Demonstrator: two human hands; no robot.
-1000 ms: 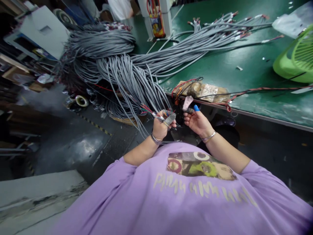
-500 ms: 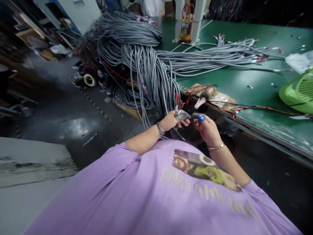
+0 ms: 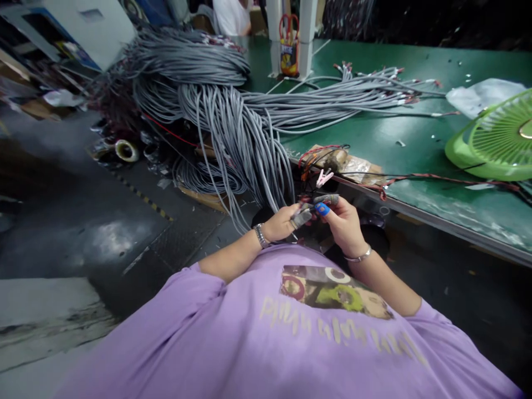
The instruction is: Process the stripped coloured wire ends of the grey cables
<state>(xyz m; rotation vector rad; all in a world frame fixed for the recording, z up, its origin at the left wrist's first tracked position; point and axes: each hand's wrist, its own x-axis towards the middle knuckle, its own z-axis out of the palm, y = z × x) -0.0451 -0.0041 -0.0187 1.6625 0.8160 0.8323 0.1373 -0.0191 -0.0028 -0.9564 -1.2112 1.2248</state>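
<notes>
My left hand (image 3: 286,220), with a grey fingertip cover and a metal watch band at the wrist, is closed on the wire end of a grey cable; thin reddish wires show at its fingers. Close beside it, my right hand (image 3: 341,219) is pinched, with a blue wrap on the thumb and a grey cover on a finger. Its fingertips meet the dark wire ends, too small to make out. Just above both hands a pink clip (image 3: 324,178) sits at the bench edge. A thick bundle of grey cables (image 3: 233,144) hangs to the left of them.
The green bench (image 3: 415,138) holds more grey cables (image 3: 328,102), a green fan (image 3: 494,138), a plastic bag (image 3: 482,95) and red-handled scissors (image 3: 289,47) in a holder on a white post. Twisted red and black wires (image 3: 432,177) run along its front edge.
The view has shifted right. My hands have come together, and my right fingers now meet at the wires by my left hand. The coloured wire ends no longer stand up above my left hand.
</notes>
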